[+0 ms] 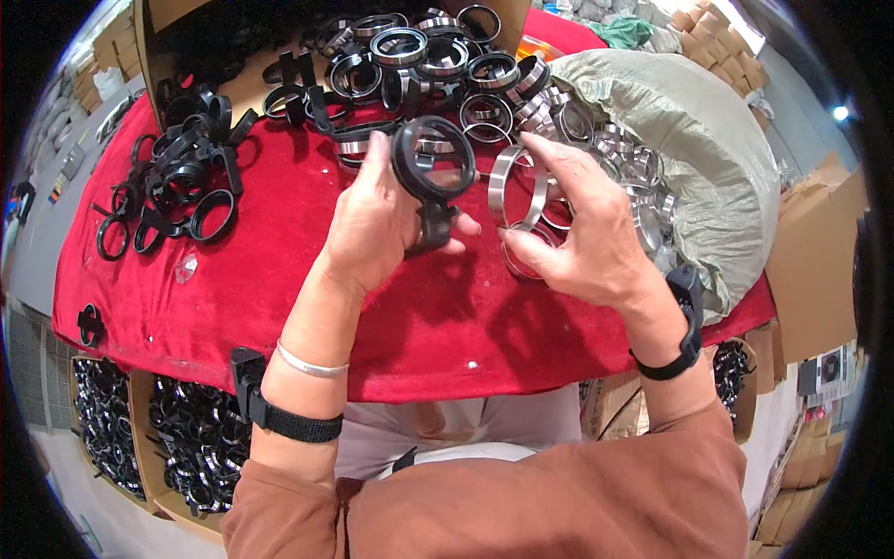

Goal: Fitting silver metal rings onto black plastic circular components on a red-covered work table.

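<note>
My left hand (pixel 372 219) grips a black ring with a short handle-like bracket (pixel 435 224), its round opening tilted toward me. Close by on the right, my right hand (pixel 591 219) pinches a shiny silver metal ring (pixel 499 186) between thumb and fingers. The two rings are held apart above the red cloth. Below my right thumb, another silver ring (pixel 521 265) lies on the cloth, partly hidden by the hand. Beyond my hands is a heap of black rings with silver bands (pixel 400 47).
A red cloth (pixel 270 298) covers the table. Black bracketed rings (pixel 186 168) are piled at the left, with loose silver rings (pixel 643 168) by a pale sack (pixel 708 140) at the right. Below the front edge stand cardboard boxes (pixel 142 438) of rings. A single black piece (pixel 90 324) lies at the left edge.
</note>
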A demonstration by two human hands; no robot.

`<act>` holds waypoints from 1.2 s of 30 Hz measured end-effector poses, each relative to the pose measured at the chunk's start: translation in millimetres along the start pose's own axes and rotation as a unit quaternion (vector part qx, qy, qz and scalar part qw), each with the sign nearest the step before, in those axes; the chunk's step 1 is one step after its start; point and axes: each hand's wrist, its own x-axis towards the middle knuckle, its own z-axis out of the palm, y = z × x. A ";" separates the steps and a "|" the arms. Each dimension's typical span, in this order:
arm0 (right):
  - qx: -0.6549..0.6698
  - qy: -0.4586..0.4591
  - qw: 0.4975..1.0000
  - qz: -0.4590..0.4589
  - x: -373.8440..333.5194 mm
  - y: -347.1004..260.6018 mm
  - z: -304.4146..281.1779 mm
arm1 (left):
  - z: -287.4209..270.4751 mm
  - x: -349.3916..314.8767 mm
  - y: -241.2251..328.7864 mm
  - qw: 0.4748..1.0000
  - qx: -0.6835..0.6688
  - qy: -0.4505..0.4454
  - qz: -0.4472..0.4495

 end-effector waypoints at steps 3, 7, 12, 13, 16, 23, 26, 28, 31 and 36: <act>-0.012 -0.021 0.998 -0.063 18.3 1.0 -5.8 | -0.3 1.5 -2.9 0.996 -0.059 -0.034 -0.061; 0.007 -0.060 0.986 -0.153 37.5 9.7 0.2 | 1.3 2.1 -4.1 0.998 0.013 -0.032 -0.051; 0.028 -0.092 0.985 -0.143 43.9 13.8 8.4 | 1.8 1.1 -1.1 0.995 0.006 0.010 -0.098; 0.025 -0.093 0.985 -0.146 44.5 14.4 7.8 | 1.5 1.5 -1.3 0.995 0.005 0.009 -0.098; 0.030 -0.092 0.985 -0.145 44.2 15.8 11.9 | 1.1 2.4 -3.1 0.995 0.011 -0.003 -0.100; 0.092 -0.077 0.988 -0.095 48.9 7.7 11.0 | 1.2 0.2 -3.6 0.994 -0.056 -0.017 -0.089; 0.078 -0.070 0.989 -0.101 49.5 3.2 11.6 | 2.5 0.0 -2.5 0.996 -0.046 -0.015 -0.071; 0.066 -0.067 0.991 -0.098 48.7 -1.6 9.5 | 0.5 0.7 -2.1 0.997 -0.040 -0.011 -0.062; 0.019 -0.025 0.990 -0.134 48.5 -3.1 2.1 | -2.5 1.4 -0.8 0.999 -0.025 0.011 -0.032; 0.046 -0.070 0.993 -0.078 47.5 3.7 4.3 | 1.5 -1.4 1.3 0.998 0.002 0.011 -0.054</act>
